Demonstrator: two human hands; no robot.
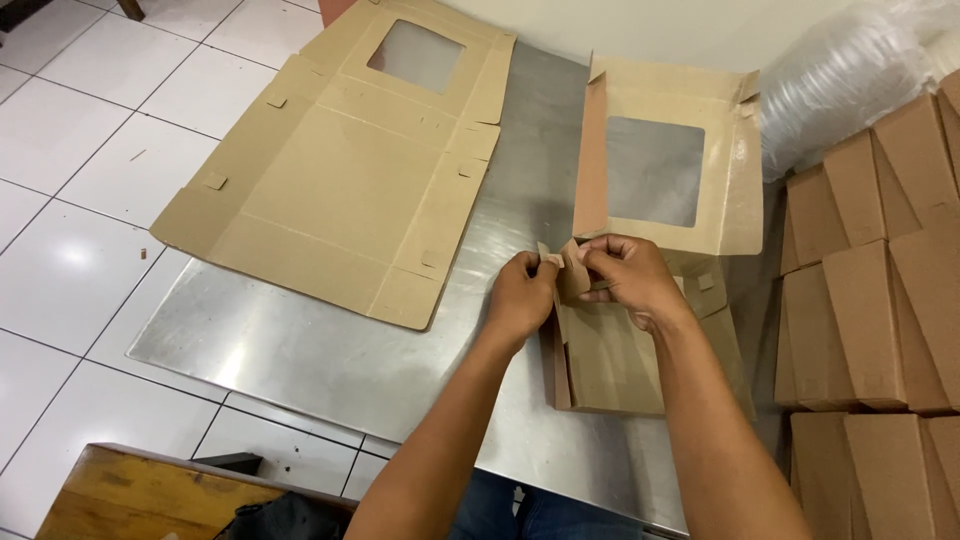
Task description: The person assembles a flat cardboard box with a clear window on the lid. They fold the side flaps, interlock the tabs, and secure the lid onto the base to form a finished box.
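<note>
A half-folded brown cardboard box (610, 360) with a clear window in its raised lid (655, 170) stands on the steel table (330, 350). My left hand (520, 295) pinches a small tab at the box's near left corner. My right hand (625, 275) grips the neighbouring flap at that same corner, fingers curled over it. Both hands meet at the corner, just below the lid.
A flat, unfolded cardboard box blank (340, 170) with a window lies on the table's far left, overhanging the edge. Stacked folded brown boxes (880, 280) fill the right side. Clear plastic wrap (850, 80) sits at the far right. A wooden stool (140, 495) stands near left on white floor tiles.
</note>
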